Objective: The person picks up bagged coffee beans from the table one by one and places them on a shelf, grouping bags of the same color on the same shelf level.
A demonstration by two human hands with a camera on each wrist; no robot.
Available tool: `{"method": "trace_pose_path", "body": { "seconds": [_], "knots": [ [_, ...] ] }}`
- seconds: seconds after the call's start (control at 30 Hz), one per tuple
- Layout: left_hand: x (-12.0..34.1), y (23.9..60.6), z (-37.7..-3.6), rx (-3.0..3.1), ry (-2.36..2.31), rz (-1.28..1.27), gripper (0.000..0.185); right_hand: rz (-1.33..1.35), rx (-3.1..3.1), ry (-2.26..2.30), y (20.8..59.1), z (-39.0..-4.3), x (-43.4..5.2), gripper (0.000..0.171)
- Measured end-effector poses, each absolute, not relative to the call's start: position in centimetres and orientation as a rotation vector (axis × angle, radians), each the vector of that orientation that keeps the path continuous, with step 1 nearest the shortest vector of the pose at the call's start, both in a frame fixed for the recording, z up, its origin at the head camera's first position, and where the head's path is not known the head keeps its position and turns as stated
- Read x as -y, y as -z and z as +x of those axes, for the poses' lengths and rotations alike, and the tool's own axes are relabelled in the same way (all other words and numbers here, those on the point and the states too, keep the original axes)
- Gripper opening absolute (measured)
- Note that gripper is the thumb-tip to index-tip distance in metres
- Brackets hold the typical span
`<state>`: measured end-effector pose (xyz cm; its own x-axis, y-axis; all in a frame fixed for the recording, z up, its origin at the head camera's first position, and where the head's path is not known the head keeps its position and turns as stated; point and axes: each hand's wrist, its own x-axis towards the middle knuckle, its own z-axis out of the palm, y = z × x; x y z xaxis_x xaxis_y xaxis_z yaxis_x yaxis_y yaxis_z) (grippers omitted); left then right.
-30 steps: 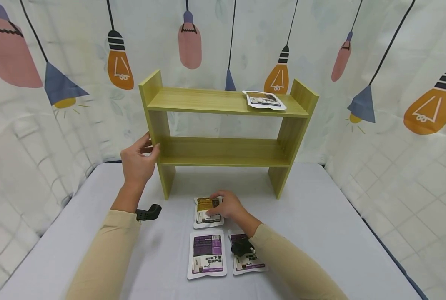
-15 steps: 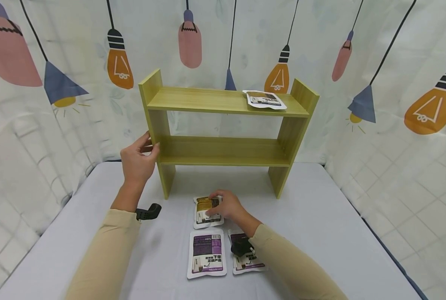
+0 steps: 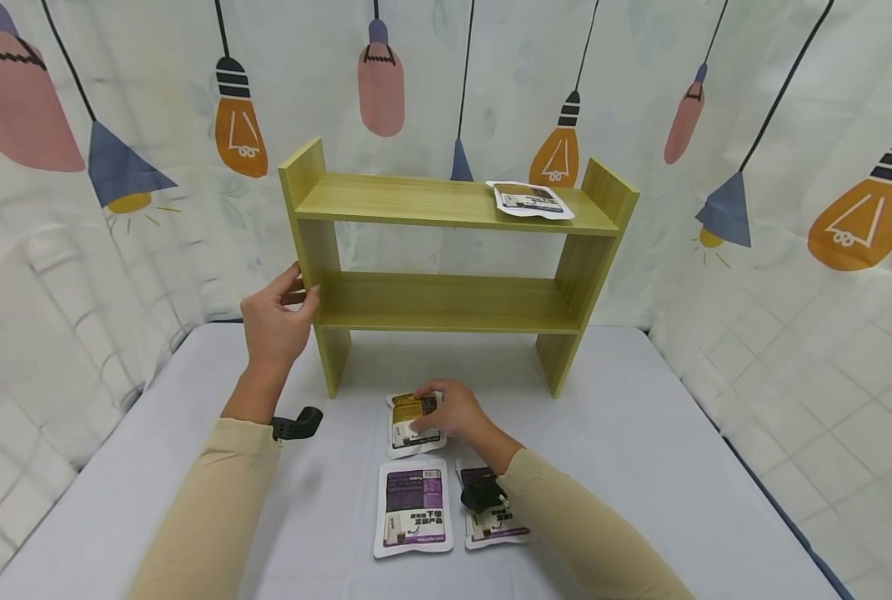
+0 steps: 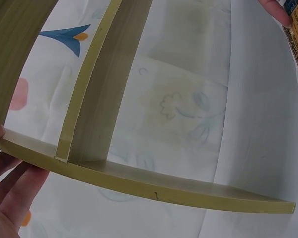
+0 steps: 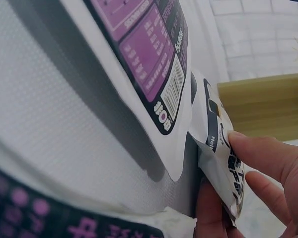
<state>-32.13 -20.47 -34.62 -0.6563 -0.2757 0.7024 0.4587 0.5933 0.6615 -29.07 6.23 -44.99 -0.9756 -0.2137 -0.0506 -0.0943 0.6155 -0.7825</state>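
My left hand point(image 3: 275, 323) grips the left side panel of a yellow-green wooden shelf point(image 3: 401, 200), thumb on the inner side and fingers outside, as the left wrist view shows. My right hand point(image 3: 457, 412) pinches a white pouch with a gold and black label point(image 3: 407, 410) that lies in front of the shelf. In the right wrist view the thumb point(image 5: 260, 153) presses the pouch's printed face while other fingers reach under its edge. Just nearer on the table is a white pouch with a purple label point(image 3: 414, 508). Right of it, a second purple pouch point(image 3: 500, 533) is partly hidden by the right wrist camera.
Another white pouch point(image 3: 530, 202) lies flat on the top board, toward its right end. The shelf stands on a white-covered table point(image 3: 626, 433). A curtain printed with hanging lamps point(image 3: 423, 83) closes off the back and sides.
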Motion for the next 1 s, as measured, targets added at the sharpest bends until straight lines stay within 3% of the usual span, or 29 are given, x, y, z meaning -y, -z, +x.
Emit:
{"method": "trace_pose_path", "body": {
  "seconds": [1.0],
  "knots": [
    [20.52,34.67,-32.04,2.005,1.117,-0.140,0.044,-0.367,-2.643,1.368,45.53,-29.77,-6.67,0.042]
  ]
}}
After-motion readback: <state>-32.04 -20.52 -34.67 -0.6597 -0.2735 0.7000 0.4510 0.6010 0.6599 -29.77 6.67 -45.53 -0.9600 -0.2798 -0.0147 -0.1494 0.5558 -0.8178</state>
